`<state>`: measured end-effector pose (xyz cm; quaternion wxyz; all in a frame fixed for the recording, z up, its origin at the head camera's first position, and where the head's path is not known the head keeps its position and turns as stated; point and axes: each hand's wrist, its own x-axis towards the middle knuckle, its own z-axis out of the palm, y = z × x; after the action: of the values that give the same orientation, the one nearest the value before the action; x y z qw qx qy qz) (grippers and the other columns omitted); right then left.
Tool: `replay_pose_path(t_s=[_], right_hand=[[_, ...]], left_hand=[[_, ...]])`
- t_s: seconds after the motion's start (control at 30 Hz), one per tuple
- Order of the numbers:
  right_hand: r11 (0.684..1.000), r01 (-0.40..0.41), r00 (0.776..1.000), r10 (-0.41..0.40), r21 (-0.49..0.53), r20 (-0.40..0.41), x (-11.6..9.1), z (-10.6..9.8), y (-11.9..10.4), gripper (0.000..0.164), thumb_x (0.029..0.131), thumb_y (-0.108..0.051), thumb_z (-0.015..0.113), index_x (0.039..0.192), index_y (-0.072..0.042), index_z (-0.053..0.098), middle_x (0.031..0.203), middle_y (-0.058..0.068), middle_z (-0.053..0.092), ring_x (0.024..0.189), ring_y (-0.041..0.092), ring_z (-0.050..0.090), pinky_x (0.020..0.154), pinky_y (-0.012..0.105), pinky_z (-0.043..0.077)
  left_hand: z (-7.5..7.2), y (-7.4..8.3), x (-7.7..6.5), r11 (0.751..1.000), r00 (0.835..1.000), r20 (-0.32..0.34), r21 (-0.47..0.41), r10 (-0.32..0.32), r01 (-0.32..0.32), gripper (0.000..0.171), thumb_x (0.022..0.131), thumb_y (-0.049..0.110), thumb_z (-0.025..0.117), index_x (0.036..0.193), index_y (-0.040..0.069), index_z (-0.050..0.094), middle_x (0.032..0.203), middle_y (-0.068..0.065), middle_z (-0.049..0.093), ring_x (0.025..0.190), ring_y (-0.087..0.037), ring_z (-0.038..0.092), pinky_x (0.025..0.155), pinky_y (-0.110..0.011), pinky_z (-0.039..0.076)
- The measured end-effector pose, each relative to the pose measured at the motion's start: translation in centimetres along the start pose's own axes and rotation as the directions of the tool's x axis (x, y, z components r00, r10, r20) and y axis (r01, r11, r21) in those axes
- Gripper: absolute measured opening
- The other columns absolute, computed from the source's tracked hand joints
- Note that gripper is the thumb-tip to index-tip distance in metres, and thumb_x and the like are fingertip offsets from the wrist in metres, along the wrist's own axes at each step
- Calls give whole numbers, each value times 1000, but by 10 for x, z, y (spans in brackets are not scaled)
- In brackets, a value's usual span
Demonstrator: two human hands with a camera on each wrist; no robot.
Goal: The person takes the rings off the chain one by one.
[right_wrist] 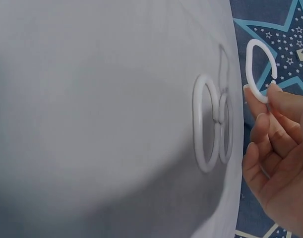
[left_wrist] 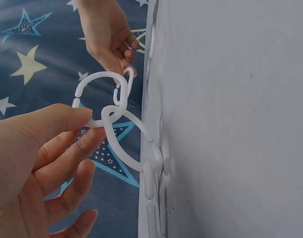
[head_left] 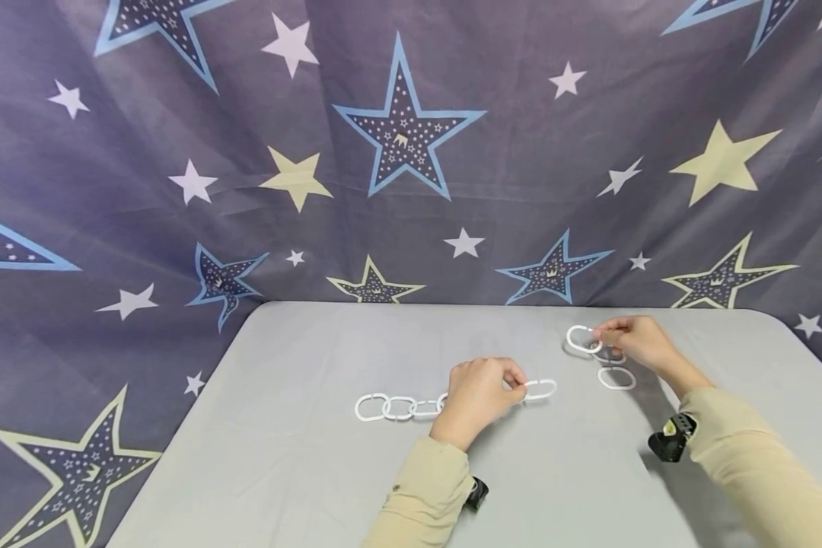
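Note:
A row of white plastic C-shaped links joined into a chain (head_left: pixel 387 407) lies along the grey table. My left hand (head_left: pixel 476 392) pinches a link (left_wrist: pixel 124 94) towards the chain's right end between thumb and fingers; one more link (head_left: pixel 555 389) extends to the right of it. Part of the chain is hidden behind this hand in the head view. Farther right, my right hand (head_left: pixel 640 341) pinches a single white link (right_wrist: pixel 249 64) by its gapped side, held above the table. Beneath and beside that hand, two loose links (right_wrist: pixel 197 124) lie close together on the tabletop.
The grey cloth-covered table (head_left: pixel 281 472) has a back edge that meets a dark curtain (head_left: pixel 493 190) printed with stars. A black wrist camera (head_left: pixel 670 439) is strapped at the right sleeve, another (head_left: pixel 476 495) at the left.

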<state>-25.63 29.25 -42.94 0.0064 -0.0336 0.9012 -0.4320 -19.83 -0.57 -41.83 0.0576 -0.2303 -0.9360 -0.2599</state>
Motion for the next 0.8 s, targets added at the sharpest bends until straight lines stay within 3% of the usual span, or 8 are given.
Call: replay_pose_path(t_s=[0.23,0.53,0.8], right_hand=[[1000,-7,1000,7,-23,18,7,10,-7,30,93,-15,68,104,13,68,76,6,70,60,10,58,55,26,49],[988,-15,1000,17,-157,11,14,18,-14,25,91,-18,71,96,7,73,70,2,67,60,13,55,56,26,45],[974,12,1000,-9,-227,16,13,22,-10,23,89,-17,73,94,5,75,83,13,74,71,14,58,65,32,47]], left_hand=[[0,0,-1,1000,1000,-1,6,-1,1,5,83,31,78,86,33,75,77,26,65,70,1,56,72,-26,44],[-3,1,1,1000,1000,-16,15,13,-13,4,84,30,76,88,33,76,77,27,65,71,1,57,70,-25,43],[-2,0,-2,1000,1000,-6,12,11,-11,4,84,32,77,88,32,76,76,27,65,70,2,56,72,-26,44]])
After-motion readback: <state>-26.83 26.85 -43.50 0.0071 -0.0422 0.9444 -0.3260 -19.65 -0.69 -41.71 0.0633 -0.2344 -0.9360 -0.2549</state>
